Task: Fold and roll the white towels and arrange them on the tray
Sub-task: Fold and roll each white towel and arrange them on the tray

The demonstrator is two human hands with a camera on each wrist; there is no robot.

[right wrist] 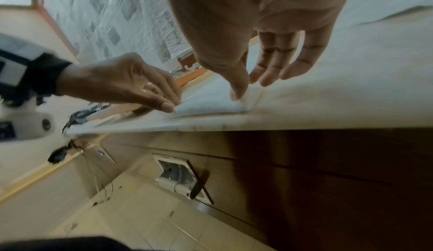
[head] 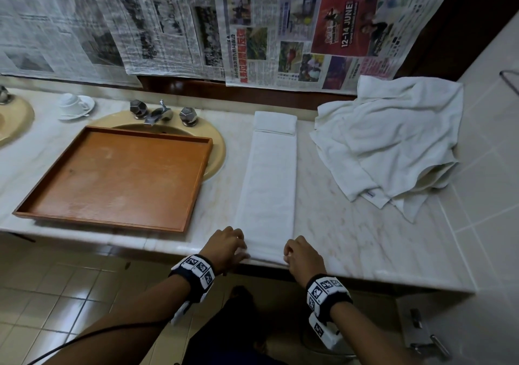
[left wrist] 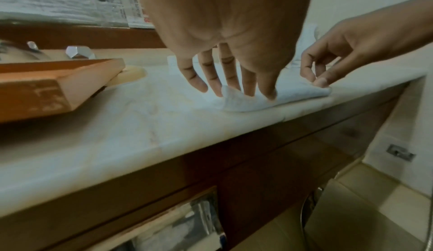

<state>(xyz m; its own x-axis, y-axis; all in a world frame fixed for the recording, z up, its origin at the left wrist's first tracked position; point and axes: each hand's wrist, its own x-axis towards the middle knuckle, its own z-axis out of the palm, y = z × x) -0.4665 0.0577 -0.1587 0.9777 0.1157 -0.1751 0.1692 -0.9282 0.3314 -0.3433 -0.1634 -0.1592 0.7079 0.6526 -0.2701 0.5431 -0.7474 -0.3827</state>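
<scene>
- Left hand (head: 228, 248) and right hand (head: 302, 255) each pinch a near corner of the long folded white towel (head: 266, 185).
- Towel lies on the pale marble worktop (head: 351, 224), beside the shallow wooden tray (head: 196, 185).

Both my hands at the near end of the folded towel

My left hand (head: 227, 248) pinches the left corner of the towel (head: 266, 185), fingers (left wrist: 269, 92) pointing down on the cloth; my right hand (head: 302, 255) pinches the right corner with thumb and curled fingers (right wrist: 239, 90). Both forearms reach forward, wrists with marker bands
</scene>
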